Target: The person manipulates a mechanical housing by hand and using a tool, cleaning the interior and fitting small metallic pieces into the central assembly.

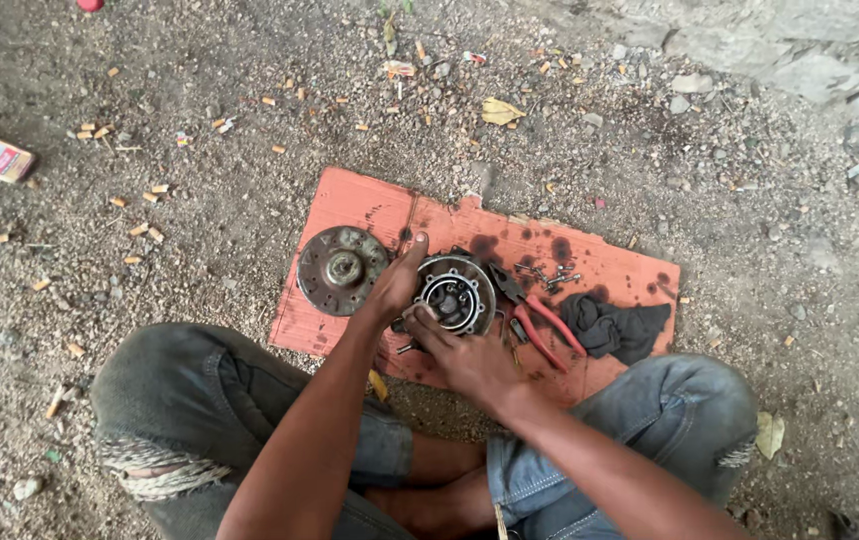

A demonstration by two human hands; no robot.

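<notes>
The left hand (396, 285) cups the left rim of a round metal housing (456, 293), thumb raised along its upper edge, fingers wrapped on it. The right hand (464, 355) comes in from below, fingers curled and pressed on the housing's lower left rim; whether it pinches some small part there I cannot tell. The housing sits near the middle of a red cardboard sheet (369, 205) laid on the gravel ground (199, 200).

Just left of the left hand, close to the sheet's left edge, lies one rusty round disc (340, 269), nearly touching the wrist. Just right of the housing lies one pair of red-handled pliers (537, 318), handles pointing to the sheet's near right corner. Beyond the pliers' head is a small heap of screws (547, 273), too small to count. One dark rag (614, 327) is bunched by the right edge.

The sheet's far left corner is bare, and dark oil stains mark its far edge. The person's two knees in worn jeans hem the near edge on both sides. Cigarette ends and dry leaves are scattered on the ground around.
</notes>
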